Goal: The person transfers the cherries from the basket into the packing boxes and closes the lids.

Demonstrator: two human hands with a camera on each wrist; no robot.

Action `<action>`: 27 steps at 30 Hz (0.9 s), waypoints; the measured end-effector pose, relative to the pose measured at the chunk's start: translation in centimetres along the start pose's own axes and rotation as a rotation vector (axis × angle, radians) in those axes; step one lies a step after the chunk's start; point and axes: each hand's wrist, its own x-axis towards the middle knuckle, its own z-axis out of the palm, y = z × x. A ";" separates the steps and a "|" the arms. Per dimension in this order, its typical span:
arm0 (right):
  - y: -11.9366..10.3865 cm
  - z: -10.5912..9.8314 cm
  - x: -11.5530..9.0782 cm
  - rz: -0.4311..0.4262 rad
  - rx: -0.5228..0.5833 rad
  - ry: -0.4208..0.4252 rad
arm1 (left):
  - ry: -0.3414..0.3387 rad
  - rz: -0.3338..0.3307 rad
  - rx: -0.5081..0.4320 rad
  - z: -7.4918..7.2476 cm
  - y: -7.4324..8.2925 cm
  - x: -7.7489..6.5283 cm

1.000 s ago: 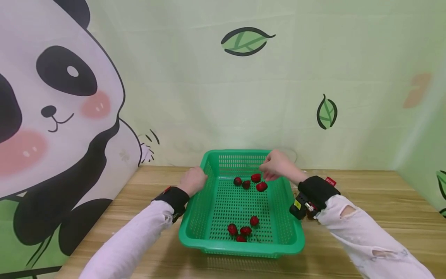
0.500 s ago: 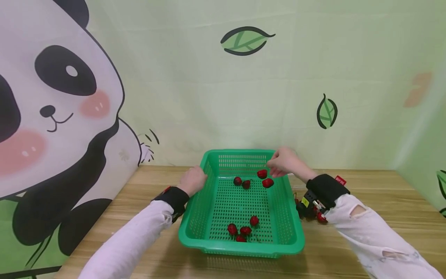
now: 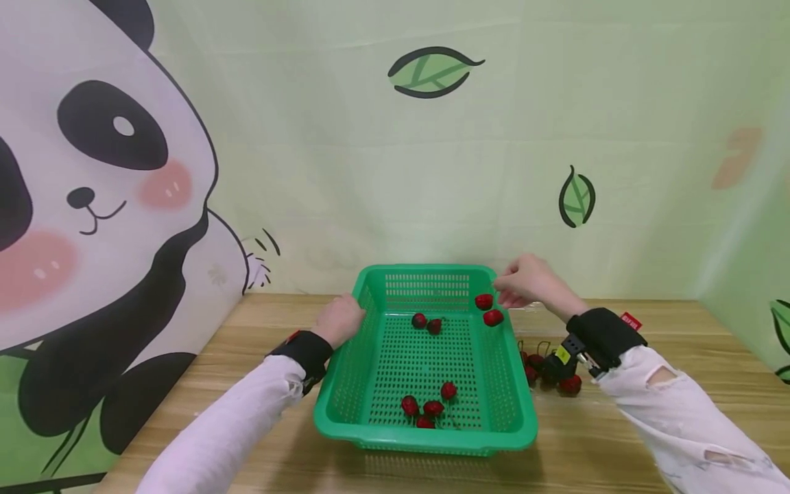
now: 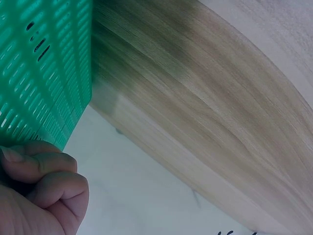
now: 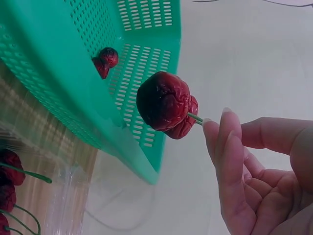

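A green plastic basket (image 3: 426, 442) with slotted walls stands on the table. My left hand (image 3: 339, 320) grips its left rim, and in the left wrist view its fingers (image 4: 58, 183) are curled against the slotted side. At the basket's back right rim, my right hand (image 3: 531, 281) pinches the thin green stems (image 5: 194, 118) of two dark red, wrinkled cherries (image 5: 164, 102), which hang below the fingertips. Inside the basket, two cherries (image 3: 427, 324) lie towards the back and several more cherries (image 3: 432, 408) near the front wall.
Several cherries with stems (image 3: 569, 385) sit on the table right of the basket, partly behind the right wrist camera. Beside them, something clear and shiny (image 5: 68, 196) shows. A printed cloth (image 3: 345, 137) stands behind the wooden table (image 3: 666, 384).
My right hand has moved right with the two cherries, from above the basket's inside to its back right rim. More cherries on the table now show. The left hand stays put.
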 end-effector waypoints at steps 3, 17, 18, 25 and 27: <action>0.3 -0.4 0.0 0.010 0.001 0.008 | 0.000 0.001 -0.002 0.0 0.0 0.0; 1.8 -2.4 -0.8 0.016 -0.018 0.044 | -0.003 0.000 -0.001 -0.1 0.1 -0.1; 2.0 -2.5 -0.9 0.016 -0.024 0.046 | -0.004 -0.002 -0.003 -0.1 0.1 -0.1; 3.4 -3.3 -1.1 0.041 -0.039 0.052 | 0.010 0.006 -0.018 0.0 -0.1 0.0; 3.7 -3.6 -1.1 0.047 -0.043 0.054 | 0.010 0.012 -0.012 0.0 -0.1 0.0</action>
